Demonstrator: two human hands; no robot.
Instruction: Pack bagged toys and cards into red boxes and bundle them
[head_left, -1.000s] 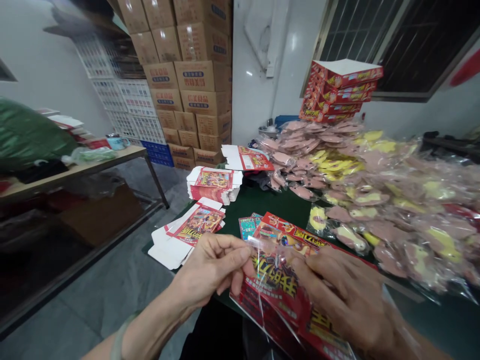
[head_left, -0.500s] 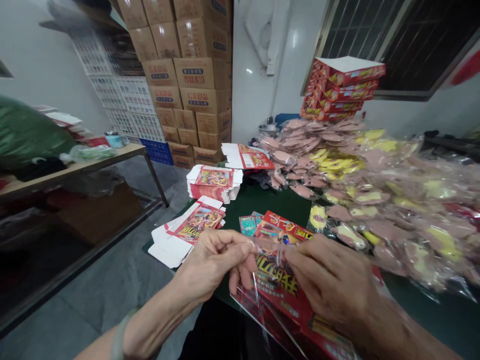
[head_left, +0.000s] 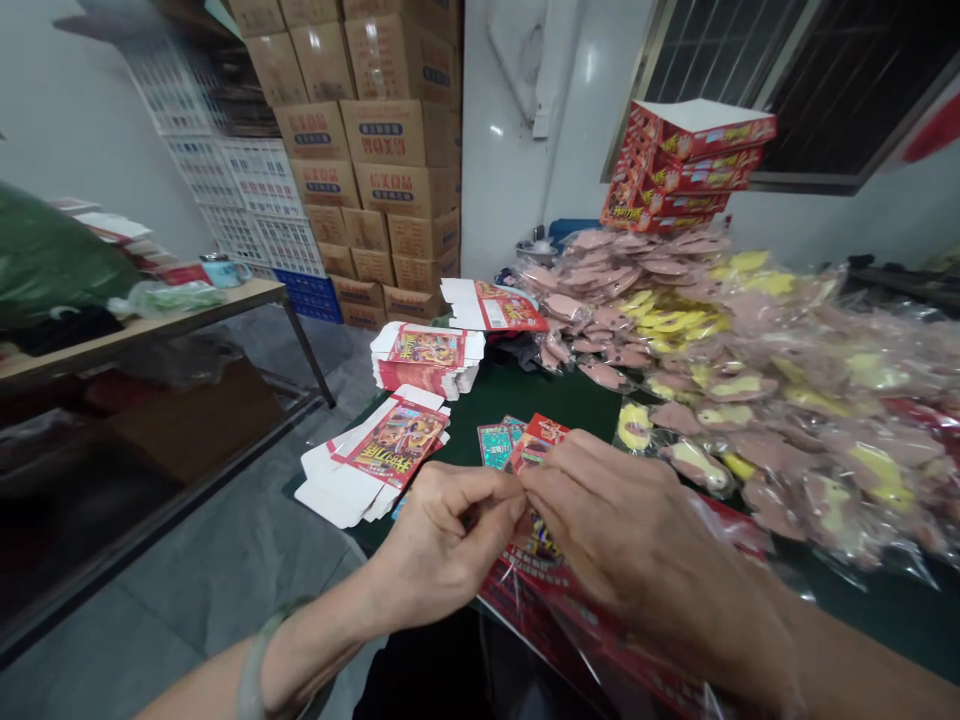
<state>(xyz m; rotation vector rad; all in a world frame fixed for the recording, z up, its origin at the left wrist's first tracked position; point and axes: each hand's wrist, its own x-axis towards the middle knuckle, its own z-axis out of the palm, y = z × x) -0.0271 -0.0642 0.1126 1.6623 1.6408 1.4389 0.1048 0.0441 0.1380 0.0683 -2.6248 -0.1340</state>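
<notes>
My left hand [head_left: 442, 545], a jade-coloured bangle at its wrist, is closed in a pinch on clear plastic film [head_left: 574, 650]. Fingertips of my right hand [head_left: 622, 525] meet it there, also closed on the film. Beneath both hands lies a red printed box [head_left: 517, 600], mostly covered by my right hand and forearm; the film runs over its near side. Teal cards [head_left: 495, 447] and a red printed piece [head_left: 541, 432] show just beyond my fingers. To the left, flattened red-and-white cartons [head_left: 401, 440] lie on the dark green table [head_left: 566, 392].
Another carton stack [head_left: 427, 350] stands farther back. Bagged pink and yellow pieces [head_left: 675, 320] heap up on the right, with stacked red boxes [head_left: 682, 165] behind. Brown cardboard boxes [head_left: 397, 135] rise against the wall; a side table [head_left: 172, 320] stands left.
My hands have come together; the right moved left and now covers more of the red box. The film that was stretched between them is bunched at the fingertips.
</notes>
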